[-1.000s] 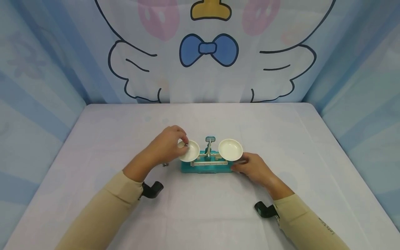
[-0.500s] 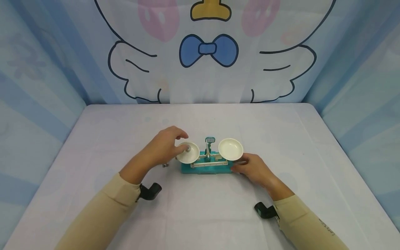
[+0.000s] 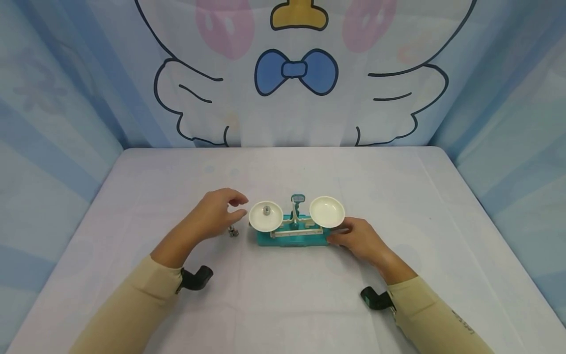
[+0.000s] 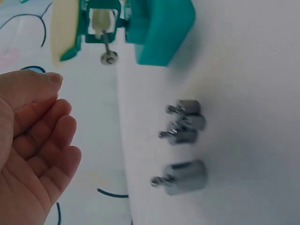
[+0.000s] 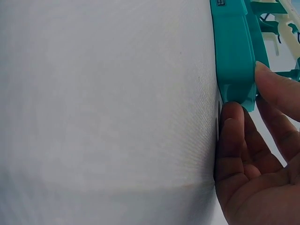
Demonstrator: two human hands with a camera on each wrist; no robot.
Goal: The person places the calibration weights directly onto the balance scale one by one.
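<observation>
A teal balance scale (image 3: 294, 239) stands mid-table with two cream pans. One small metal weight (image 3: 267, 210) sits in the left pan (image 3: 257, 222); the right pan (image 3: 326, 211) holds nothing. My left hand (image 3: 215, 211) is just left of that pan, fingers loosely bent, thumb and fingertips apart, holding nothing. Below it on the cloth are more metal weights (image 3: 233, 231); the left wrist view shows a larger knobbed weight (image 4: 185, 177) beside a cluster of smaller ones (image 4: 183, 123). My right hand (image 3: 359, 238) grips the right end of the base (image 5: 239, 61), thumb on top and fingers against its end.
A white cloth (image 3: 300, 300) covers the table. Behind it hangs a curtain (image 3: 296, 118) printed with a cartoon figure, and blue curtains (image 3: 48, 162) line both sides. Black wrist cameras (image 3: 197, 278) stick out from both sleeves.
My left hand has let go of the small weight, leaving it in the left pan, and moved left and away. The left pan sits slightly lower. My right hand has stayed put.
</observation>
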